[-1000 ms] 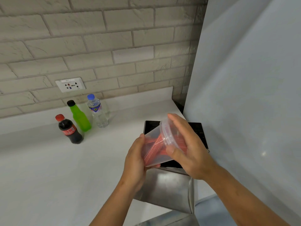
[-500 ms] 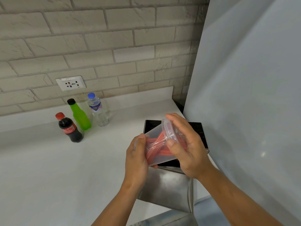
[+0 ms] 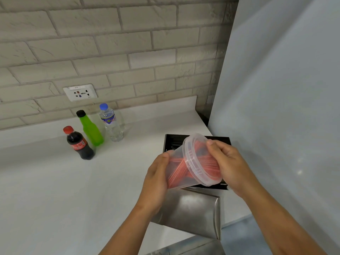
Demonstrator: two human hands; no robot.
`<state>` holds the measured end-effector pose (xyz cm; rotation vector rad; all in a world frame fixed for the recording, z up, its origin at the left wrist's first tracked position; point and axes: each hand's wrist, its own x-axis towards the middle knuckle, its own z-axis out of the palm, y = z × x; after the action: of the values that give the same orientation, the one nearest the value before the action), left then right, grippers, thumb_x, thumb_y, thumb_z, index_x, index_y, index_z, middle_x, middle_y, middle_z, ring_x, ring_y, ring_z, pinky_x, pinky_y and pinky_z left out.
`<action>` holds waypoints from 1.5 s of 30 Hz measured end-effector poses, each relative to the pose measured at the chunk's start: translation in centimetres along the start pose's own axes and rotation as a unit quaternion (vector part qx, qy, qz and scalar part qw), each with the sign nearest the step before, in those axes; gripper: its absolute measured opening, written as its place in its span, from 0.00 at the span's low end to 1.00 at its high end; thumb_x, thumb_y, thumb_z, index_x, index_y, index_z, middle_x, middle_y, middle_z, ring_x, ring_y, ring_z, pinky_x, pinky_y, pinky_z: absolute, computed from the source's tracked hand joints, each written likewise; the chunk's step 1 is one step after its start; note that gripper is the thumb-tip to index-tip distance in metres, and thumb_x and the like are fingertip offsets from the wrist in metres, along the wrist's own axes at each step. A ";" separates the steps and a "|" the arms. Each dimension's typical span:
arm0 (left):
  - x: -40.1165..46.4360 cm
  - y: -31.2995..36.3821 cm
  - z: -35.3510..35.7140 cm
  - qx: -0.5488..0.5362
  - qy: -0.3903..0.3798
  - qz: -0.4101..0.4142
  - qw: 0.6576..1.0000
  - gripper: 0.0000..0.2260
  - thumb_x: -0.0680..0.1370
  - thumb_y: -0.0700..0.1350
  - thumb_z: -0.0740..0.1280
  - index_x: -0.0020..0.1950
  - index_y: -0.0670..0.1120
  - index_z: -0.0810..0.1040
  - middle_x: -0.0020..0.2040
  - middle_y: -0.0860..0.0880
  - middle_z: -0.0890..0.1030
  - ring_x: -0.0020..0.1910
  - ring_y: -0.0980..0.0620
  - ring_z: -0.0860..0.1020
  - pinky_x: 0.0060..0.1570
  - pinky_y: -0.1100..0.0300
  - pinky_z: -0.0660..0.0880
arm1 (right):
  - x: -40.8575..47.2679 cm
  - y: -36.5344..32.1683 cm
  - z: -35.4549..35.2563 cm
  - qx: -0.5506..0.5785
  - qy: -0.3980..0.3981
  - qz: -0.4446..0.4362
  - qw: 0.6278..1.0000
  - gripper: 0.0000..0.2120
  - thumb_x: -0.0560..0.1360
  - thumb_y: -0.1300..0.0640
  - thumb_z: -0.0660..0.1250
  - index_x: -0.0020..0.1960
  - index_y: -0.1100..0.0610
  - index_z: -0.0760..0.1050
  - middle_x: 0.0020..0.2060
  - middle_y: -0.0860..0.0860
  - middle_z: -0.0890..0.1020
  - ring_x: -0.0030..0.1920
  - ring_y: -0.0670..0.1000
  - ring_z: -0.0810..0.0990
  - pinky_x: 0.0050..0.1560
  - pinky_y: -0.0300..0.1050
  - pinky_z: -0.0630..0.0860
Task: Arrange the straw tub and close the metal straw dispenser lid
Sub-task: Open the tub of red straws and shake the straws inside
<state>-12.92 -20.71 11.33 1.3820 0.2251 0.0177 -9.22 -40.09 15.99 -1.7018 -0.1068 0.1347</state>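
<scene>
A clear plastic straw tub (image 3: 185,162) with red straws inside lies tilted on its side, its rimmed mouth turned to the right. My left hand (image 3: 156,179) grips the tub's base and my right hand (image 3: 231,166) holds the rim end. I hold it above the metal straw dispenser (image 3: 171,142), whose dark inside shows behind the tub. The dispenser's steel lid (image 3: 193,212) hangs open toward me, below my hands.
Three bottles stand at the back of the white counter (image 3: 55,190): a cola bottle (image 3: 80,144), a green bottle (image 3: 90,129) and a water bottle (image 3: 111,124). A wall socket (image 3: 80,92) sits on the brick wall. A pale panel (image 3: 285,107) rises at the right.
The tub has turned so its mouth faces more to the right, and my right hand has shifted from over the rim to its right side.
</scene>
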 end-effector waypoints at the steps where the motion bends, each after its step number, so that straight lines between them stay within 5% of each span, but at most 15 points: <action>1: 0.1 0.0 0.0 0.052 0.017 0.034 0.998 0.17 0.80 0.64 0.64 0.64 0.60 0.83 0.59 0.57 0.86 0.59 0.57 0.83 0.52 0.66 0.80 | 0.0 0.1 -0.1 0.010 0.014 0.011 1.000 0.15 0.83 0.43 0.62 0.52 0.47 0.86 0.45 0.48 0.89 0.44 0.46 0.88 0.42 0.35 0.80; 4: 0.4 0.4 -0.4 0.143 0.075 0.112 0.981 0.11 0.82 0.55 0.68 0.64 0.60 0.81 0.57 0.58 0.84 0.55 0.61 0.81 0.49 0.75 0.74 | 0.2 0.4 -0.1 0.014 0.060 0.024 0.998 0.14 0.84 0.47 0.63 0.52 0.48 0.87 0.41 0.47 0.89 0.40 0.43 0.87 0.37 0.33 0.79; 9: -1.0 2.0 0.1 0.157 -0.024 0.147 0.976 0.17 0.77 0.71 0.64 0.63 0.69 0.79 0.43 0.54 0.83 0.41 0.57 0.81 0.44 0.66 0.79 | 0.2 0.8 0.9 -0.016 0.091 0.032 0.995 0.14 0.84 0.46 0.63 0.47 0.48 0.86 0.29 0.40 0.83 0.28 0.38 0.79 0.27 0.29 0.71; 15: -1.3 2.9 -0.8 0.163 -0.068 0.156 0.972 0.16 0.80 0.53 0.63 0.63 0.71 0.79 0.34 0.66 0.79 0.36 0.64 0.79 0.41 0.72 0.76 | 0.5 1.4 2.5 -0.058 0.087 0.048 0.993 0.24 0.84 0.40 0.57 0.40 0.50 0.82 0.25 0.43 0.78 0.26 0.41 0.76 0.28 0.37 0.72; 19: -1.3 3.1 -0.9 0.140 -0.070 0.165 0.974 0.21 0.85 0.42 0.61 0.61 0.70 0.81 0.36 0.65 0.83 0.35 0.66 0.82 0.36 0.75 0.75 | 0.4 1.2 2.7 -0.052 0.078 0.050 0.994 0.19 0.85 0.43 0.58 0.44 0.47 0.84 0.34 0.50 0.85 0.35 0.45 0.83 0.36 0.44 0.78; 22: -1.3 3.0 -1.2 0.140 -0.039 0.156 0.977 0.21 0.87 0.37 0.59 0.62 0.63 0.83 0.42 0.63 0.87 0.41 0.64 0.85 0.40 0.74 0.77 | -0.3 1.4 3.6 -0.047 0.096 0.035 0.994 0.15 0.85 0.47 0.60 0.46 0.45 0.83 0.41 0.45 0.87 0.42 0.45 0.86 0.44 0.43 0.81; 24: -1.2 2.8 -1.7 0.141 -0.025 0.148 0.979 0.20 0.87 0.37 0.59 0.61 0.60 0.84 0.48 0.61 0.88 0.47 0.61 0.86 0.44 0.72 0.78 | -0.9 1.4 4.1 -0.066 0.104 0.011 0.992 0.13 0.84 0.49 0.60 0.47 0.47 0.82 0.42 0.42 0.86 0.42 0.43 0.85 0.41 0.35 0.79; 30: -1.1 1.3 -6.0 0.152 0.017 0.101 0.983 0.21 0.87 0.38 0.60 0.56 0.62 0.87 0.32 0.60 0.82 0.28 0.63 0.77 0.31 0.72 0.74 | -1.5 2.3 6.7 -0.003 -0.003 0.079 0.997 0.10 0.83 0.49 0.63 0.50 0.49 0.82 0.31 0.45 0.83 0.28 0.43 0.81 0.29 0.38 0.77; 37: 1.3 0.0 -11.5 0.183 0.088 0.089 0.975 0.18 0.86 0.44 0.63 0.54 0.68 0.85 0.34 0.43 0.81 0.27 0.55 0.73 0.29 0.59 0.75 | -0.1 3.2 10.6 0.022 -0.075 0.087 0.993 0.09 0.81 0.49 0.67 0.59 0.43 0.83 0.45 0.52 0.87 0.42 0.52 0.86 0.36 0.42 0.80; 41: 2.8 -0.8 -14.3 0.197 0.121 0.089 0.969 0.13 0.85 0.49 0.64 0.54 0.67 0.84 0.32 0.46 0.81 0.27 0.58 0.76 0.30 0.65 0.76 | 1.6 3.6 12.9 -0.002 -0.093 0.088 0.992 0.14 0.81 0.51 0.68 0.67 0.46 0.79 0.53 0.49 0.86 0.49 0.55 0.85 0.39 0.42 0.81; 45: 4.5 -1.9 -16.6 0.222 0.131 0.065 0.964 0.10 0.83 0.54 0.63 0.61 0.60 0.82 0.33 0.49 0.81 0.29 0.57 0.77 0.33 0.63 0.76 | 3.2 4.4 15.5 0.002 -0.095 0.082 0.992 0.14 0.81 0.56 0.69 0.59 0.37 0.79 0.54 0.39 0.84 0.49 0.52 0.84 0.39 0.42 0.83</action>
<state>-11.52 -4.31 5.97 1.8423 0.3750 0.2762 -8.40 -25.03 9.52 -1.6906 -0.1086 0.4192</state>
